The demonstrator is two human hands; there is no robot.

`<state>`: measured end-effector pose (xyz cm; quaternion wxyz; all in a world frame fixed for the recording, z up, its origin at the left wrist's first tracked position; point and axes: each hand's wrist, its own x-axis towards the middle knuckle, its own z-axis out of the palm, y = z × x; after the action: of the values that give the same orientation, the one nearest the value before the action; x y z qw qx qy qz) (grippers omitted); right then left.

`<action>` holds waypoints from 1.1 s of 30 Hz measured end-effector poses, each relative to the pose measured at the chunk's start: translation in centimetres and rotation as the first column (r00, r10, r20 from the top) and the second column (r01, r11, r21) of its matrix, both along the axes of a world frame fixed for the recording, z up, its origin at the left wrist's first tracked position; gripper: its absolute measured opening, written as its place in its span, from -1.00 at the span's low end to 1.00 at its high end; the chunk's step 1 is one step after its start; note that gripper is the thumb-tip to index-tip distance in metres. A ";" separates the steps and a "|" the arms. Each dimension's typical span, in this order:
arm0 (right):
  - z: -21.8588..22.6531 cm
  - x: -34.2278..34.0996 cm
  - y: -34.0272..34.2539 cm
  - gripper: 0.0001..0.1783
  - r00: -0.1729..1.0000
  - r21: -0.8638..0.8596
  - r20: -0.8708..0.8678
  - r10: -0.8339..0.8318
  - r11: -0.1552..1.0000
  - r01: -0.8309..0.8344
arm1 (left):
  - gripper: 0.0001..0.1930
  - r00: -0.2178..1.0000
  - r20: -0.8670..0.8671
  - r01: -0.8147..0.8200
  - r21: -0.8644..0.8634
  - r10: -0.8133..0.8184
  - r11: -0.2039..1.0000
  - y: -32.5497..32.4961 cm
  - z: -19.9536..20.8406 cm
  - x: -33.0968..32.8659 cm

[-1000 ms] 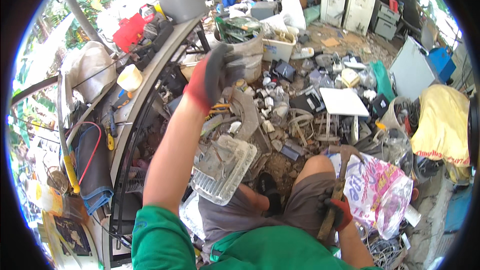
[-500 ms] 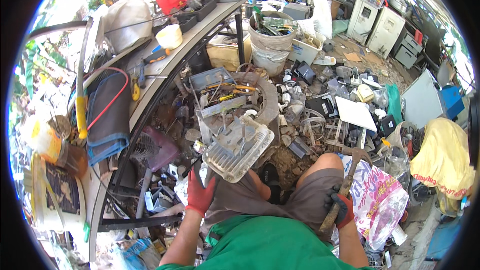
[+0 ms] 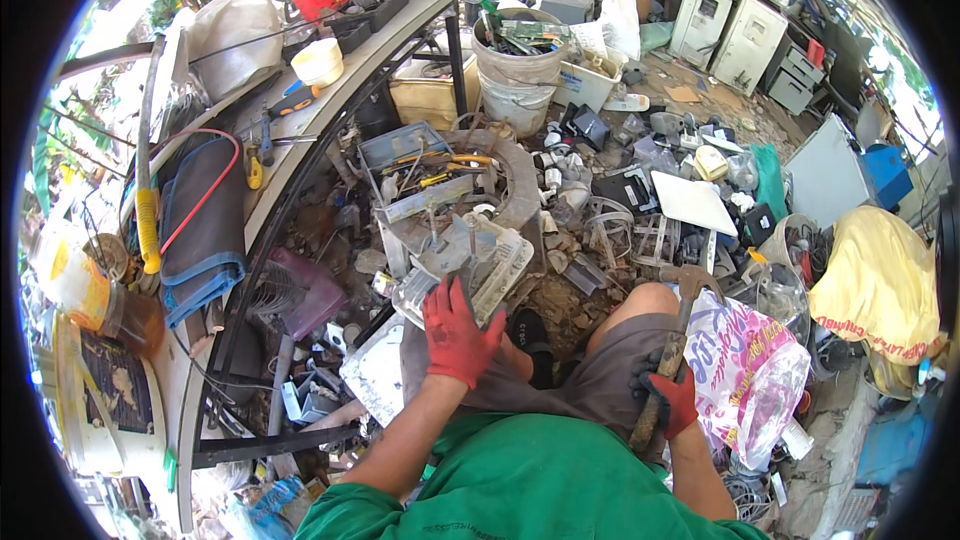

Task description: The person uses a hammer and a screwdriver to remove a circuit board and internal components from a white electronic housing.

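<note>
One red-gloved L hand point(image 3: 462, 335) over lap, fingers a bit spread, at near edge of grey ribbed metal housing point(image 3: 505, 265); can't tell if pressing on it. Housing's just fwd of lap. R hand point(image 3: 672, 395) has fingers wrapped round hammer point(image 3: 673, 350) handle, hammer head fwd, nr white/pink plastic bag point(image 3: 750, 370). Tool tray point(image 3: 427, 200) just beyond housing; counter point(image 3: 362, 65) w/ misc. tools on L.

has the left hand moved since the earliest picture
Yes. The left hand overlapped the pale bucket in view then; now it is well below the bucket, nearer the body, at the ribbed metal casting.
</note>
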<state>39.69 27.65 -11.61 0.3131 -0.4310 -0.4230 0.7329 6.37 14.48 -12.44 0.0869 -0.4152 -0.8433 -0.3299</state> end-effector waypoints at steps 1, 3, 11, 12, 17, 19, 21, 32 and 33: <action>-0.2 0.3 0.1 -0.60 1.000 0.002 0.000 -0.012 1.000 0.012 | -0.16 1.000 0.025 -0.020 0.022 0.019 1.000 0.4 -0.1 -0.2; -0.4 0.8 0.2 -0.61 0.999 0.001 0.008 -0.034 0.999 0.034 | -0.16 0.998 0.031 -0.048 0.025 0.047 0.999 0.7 0.3 -0.7; -1.7 1.7 1.1 -0.62 1.000 0.020 -0.003 -0.029 0.999 0.029 | -0.31 0.994 -0.071 -0.091 -0.202 0.078 0.975 0.4 -0.7 -4.4; -1.7 1.8 1.0 -0.62 1.000 0.025 0.006 -0.028 0.999 0.028 | -0.35 0.993 -0.088 -0.096 -0.208 0.079 0.973 0.4 -0.7 -4.6; -1.2 1.3 1.3 -0.62 0.998 -0.004 0.056 -0.037 0.999 0.037 | -0.53 0.985 -0.168 -0.088 -0.231 0.049 0.969 0.8 -1.5 -5.7; -1.1 1.1 1.2 -0.59 0.999 -0.020 0.035 -0.038 0.999 0.039 | -0.41 0.981 -0.180 -0.109 -0.163 0.079 0.981 0.2 -2.1 -5.3; -1.1 1.1 1.3 -0.59 0.999 0.002 0.040 -0.023 1.000 0.023 | -0.33 0.978 -0.168 -0.129 -0.008 0.126 0.992 -0.3 -2.8 -5.0; -0.7 1.1 1.6 -0.60 0.997 0.018 0.076 -0.027 0.999 0.026 | 0.19 0.975 0.176 -0.130 -0.028 0.132 0.991 -3.0 -5.3 -7.4; -0.6 1.0 1.5 -0.60 0.997 0.021 0.079 -0.023 1.000 0.021 | 0.19 0.977 0.159 -0.137 -0.026 0.140 0.990 -3.0 -5.4 -7.3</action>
<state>40.71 29.18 -12.23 0.3084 -0.4612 -0.4376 0.7076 -0.91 11.49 -17.81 0.0383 -0.3282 -0.8769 -0.3491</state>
